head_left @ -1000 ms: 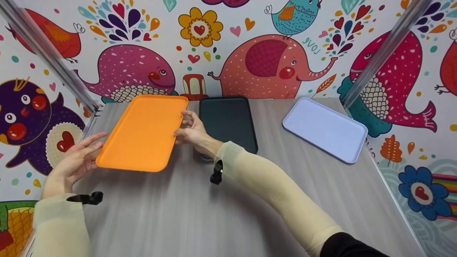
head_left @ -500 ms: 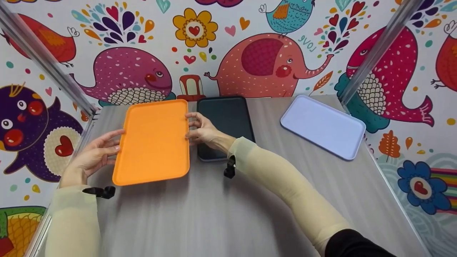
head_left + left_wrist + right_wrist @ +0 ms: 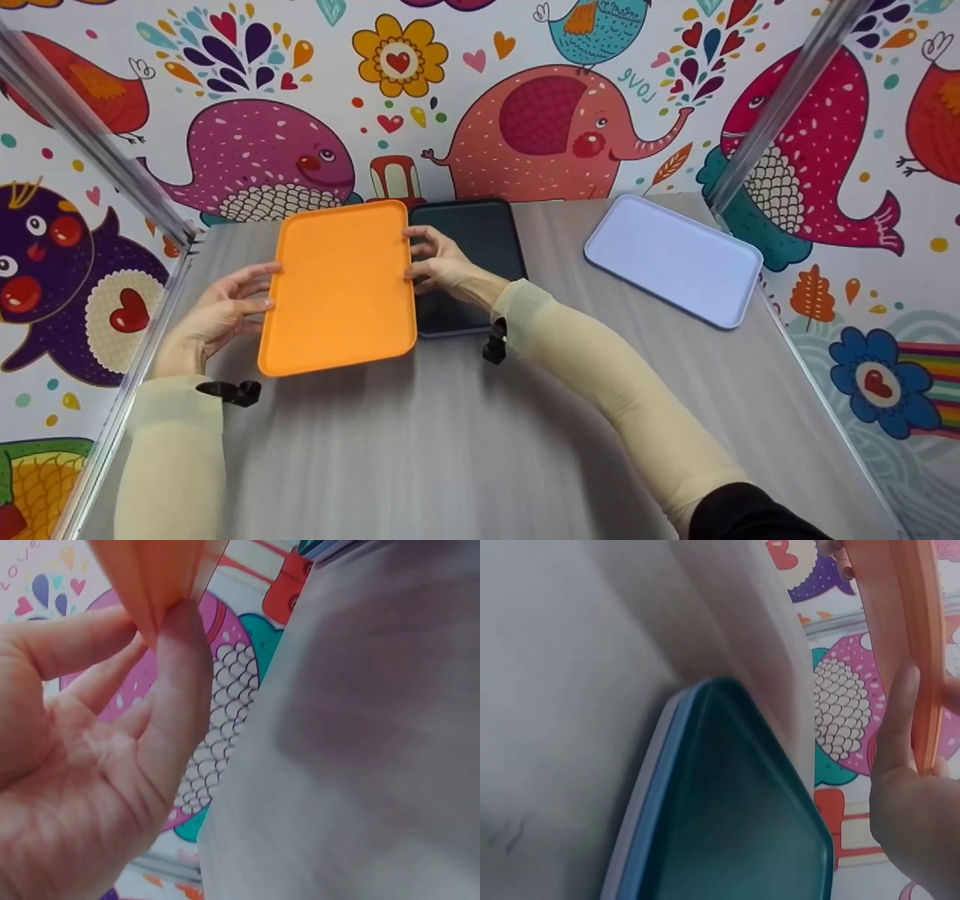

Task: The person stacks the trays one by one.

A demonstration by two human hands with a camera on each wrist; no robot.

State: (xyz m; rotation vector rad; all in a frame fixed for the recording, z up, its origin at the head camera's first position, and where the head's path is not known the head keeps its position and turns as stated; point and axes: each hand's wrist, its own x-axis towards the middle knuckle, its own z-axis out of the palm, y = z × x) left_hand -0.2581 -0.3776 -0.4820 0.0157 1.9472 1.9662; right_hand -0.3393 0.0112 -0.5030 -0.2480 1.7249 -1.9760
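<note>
An orange rectangular tray [image 3: 341, 289] hangs above the table at the left, held between both hands. My left hand [image 3: 229, 311] grips its left edge; the left wrist view shows the thumb [image 3: 184, 667] against one face of the tray's edge. On the opposite long edge, my right hand [image 3: 454, 266] pinches the rim. Just behind and right of it lies a dark green tray [image 3: 469, 221], partly covered by the right hand. In the right wrist view, it tops a stack with a blue tray [image 3: 656, 802] and a pale lilac tray [image 3: 630, 817] under it.
A lavender tray [image 3: 675, 261] lies at an angle on the right of the grey wood-grain table [image 3: 420, 457]. A wall with printed cartoon animals closes off the back, and metal posts [image 3: 787, 105] stand at the rear corners.
The orange tray has moved right, toward the dark green tray, and has swung straighter. Both hands have travelled with it, and the left hand now grips higher up its edge.
</note>
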